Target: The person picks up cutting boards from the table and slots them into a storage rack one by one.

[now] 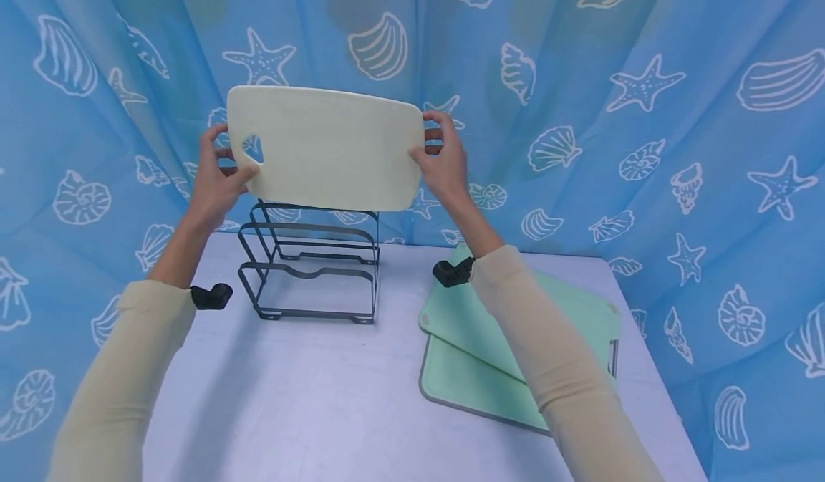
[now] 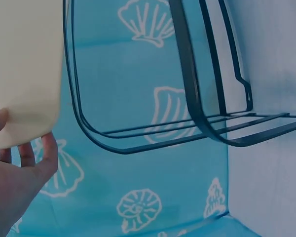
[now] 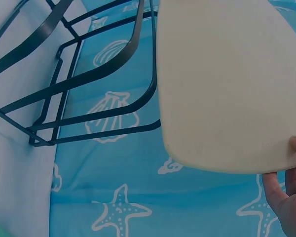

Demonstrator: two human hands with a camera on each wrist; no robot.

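A cream cutting board (image 1: 335,149) is held up lengthwise by both hands above a dark metal rack (image 1: 309,272). At its left end, beside the handle hole, my left hand (image 1: 215,177) pinches the board with the thumb in front and fingers behind. My right hand (image 1: 447,158) grips the opposite end the same way. In the head view the board's lower edge overlaps the rack's rear top. The left wrist view shows the board's corner between thumb and fingers, beside the rack's curved bars (image 2: 192,98). Its flat face fills much of the right wrist view.
Two green cutting boards, the upper one (image 1: 561,310) lying askew over a grey-edged lower one (image 1: 477,385), rest on the right of the white table (image 1: 335,403), partly behind my right sleeve. A blue seashell curtain (image 1: 580,109) hangs behind the table and along its right side.
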